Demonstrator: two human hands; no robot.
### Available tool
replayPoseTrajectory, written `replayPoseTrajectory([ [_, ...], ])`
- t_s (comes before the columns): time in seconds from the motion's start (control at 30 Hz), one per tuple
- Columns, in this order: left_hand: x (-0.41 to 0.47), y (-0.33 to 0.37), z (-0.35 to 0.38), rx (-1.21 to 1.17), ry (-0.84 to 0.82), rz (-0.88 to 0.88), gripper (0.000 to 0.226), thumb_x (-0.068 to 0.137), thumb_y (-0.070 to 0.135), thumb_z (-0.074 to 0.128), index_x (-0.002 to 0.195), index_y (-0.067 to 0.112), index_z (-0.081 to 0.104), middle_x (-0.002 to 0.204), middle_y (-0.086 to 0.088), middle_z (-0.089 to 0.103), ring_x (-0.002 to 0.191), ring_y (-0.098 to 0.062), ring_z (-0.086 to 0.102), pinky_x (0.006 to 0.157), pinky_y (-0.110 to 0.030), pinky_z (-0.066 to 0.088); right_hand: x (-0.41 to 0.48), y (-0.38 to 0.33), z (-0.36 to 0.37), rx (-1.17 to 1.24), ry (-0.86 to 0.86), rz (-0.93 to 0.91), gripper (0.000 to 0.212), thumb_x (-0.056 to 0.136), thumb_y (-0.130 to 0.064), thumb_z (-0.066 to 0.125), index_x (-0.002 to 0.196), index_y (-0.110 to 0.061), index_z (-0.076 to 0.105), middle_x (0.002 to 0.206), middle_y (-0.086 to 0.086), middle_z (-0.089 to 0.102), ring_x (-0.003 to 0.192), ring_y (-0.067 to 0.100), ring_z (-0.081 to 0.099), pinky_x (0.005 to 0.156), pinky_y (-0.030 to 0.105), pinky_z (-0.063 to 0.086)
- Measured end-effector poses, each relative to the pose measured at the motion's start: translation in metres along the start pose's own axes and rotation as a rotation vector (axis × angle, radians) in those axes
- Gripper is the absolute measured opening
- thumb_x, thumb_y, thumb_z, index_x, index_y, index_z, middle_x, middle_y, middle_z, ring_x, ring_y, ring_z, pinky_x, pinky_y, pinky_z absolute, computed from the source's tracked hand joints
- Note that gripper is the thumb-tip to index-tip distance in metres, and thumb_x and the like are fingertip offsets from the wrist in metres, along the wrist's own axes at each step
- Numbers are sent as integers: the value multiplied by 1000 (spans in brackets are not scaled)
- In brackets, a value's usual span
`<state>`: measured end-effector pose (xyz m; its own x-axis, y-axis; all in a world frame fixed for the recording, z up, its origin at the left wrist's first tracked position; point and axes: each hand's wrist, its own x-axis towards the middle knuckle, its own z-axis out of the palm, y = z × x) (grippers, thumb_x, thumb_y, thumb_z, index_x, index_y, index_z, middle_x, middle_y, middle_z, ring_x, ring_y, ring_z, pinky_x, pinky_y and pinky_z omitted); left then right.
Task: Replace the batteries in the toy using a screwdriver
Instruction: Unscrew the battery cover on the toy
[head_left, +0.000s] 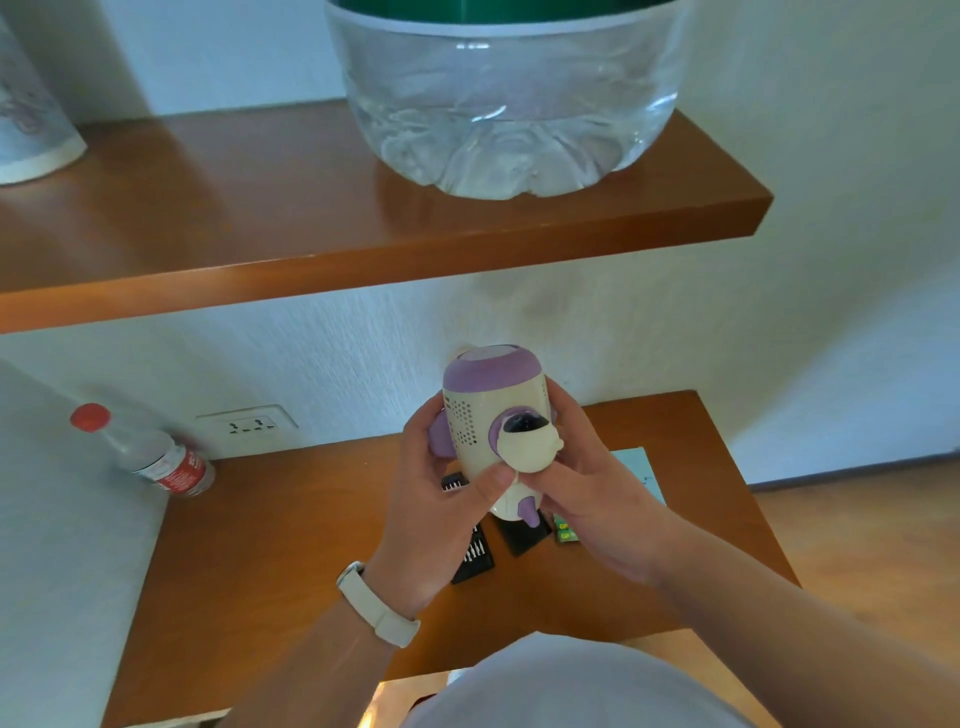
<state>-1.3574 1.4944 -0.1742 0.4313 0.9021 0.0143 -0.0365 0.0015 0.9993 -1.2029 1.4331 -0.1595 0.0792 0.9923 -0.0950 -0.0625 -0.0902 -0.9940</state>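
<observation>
I hold a cream and purple toy (488, 410) up in the air over the wooden table (291, 545), with both hands on it. My left hand (436, 514) grips its left side, thumb pressed on the lower body. My right hand (587, 483) wraps the right side, thumb under a round cream part with a dark centre. Below the toy lies a black screwdriver bit case (475, 558), partly hidden by my left hand. A green battery pack (565, 531) peeks out beside my right wrist. No screwdriver is visible.
A wooden shelf (311, 249) juts out overhead with a large clear water bottle (509, 104) on it. A small plastic bottle with a red cap (150, 454) stands at the table's back left by a wall socket (249, 426). A light blue card (639, 467) lies behind my right hand.
</observation>
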Motion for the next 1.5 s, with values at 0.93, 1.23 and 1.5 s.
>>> replayPoseTrajectory([
  [0.93, 24, -8, 58, 42, 23, -24, 76, 77, 25, 76, 141, 35, 36, 124, 24, 59, 120, -3, 56, 82, -19, 55, 6, 17, -32, 209, 161, 6, 53, 91, -49, 56, 138, -60, 34, 132, -22, 56, 124, 4, 54, 105, 40, 49],
  [1.23, 34, -28, 48, 117, -21, -80, 79, 83, 15, 77, 143, 37, 30, 125, 32, 55, 122, 0, 54, 81, -19, 56, 24, 32, -38, 445, 76, 101, 52, 85, -28, 66, 124, -59, 52, 129, -9, 62, 123, 15, 59, 94, 36, 54],
  [1.5, 34, -42, 49, 134, 12, -132, 76, 91, 12, 71, 141, 46, 25, 136, 21, 49, 120, 5, 52, 86, -16, 53, 35, 45, -35, 535, 76, 112, 55, 86, -18, 57, 131, -50, 54, 135, -1, 61, 125, 26, 58, 102, 54, 45],
])
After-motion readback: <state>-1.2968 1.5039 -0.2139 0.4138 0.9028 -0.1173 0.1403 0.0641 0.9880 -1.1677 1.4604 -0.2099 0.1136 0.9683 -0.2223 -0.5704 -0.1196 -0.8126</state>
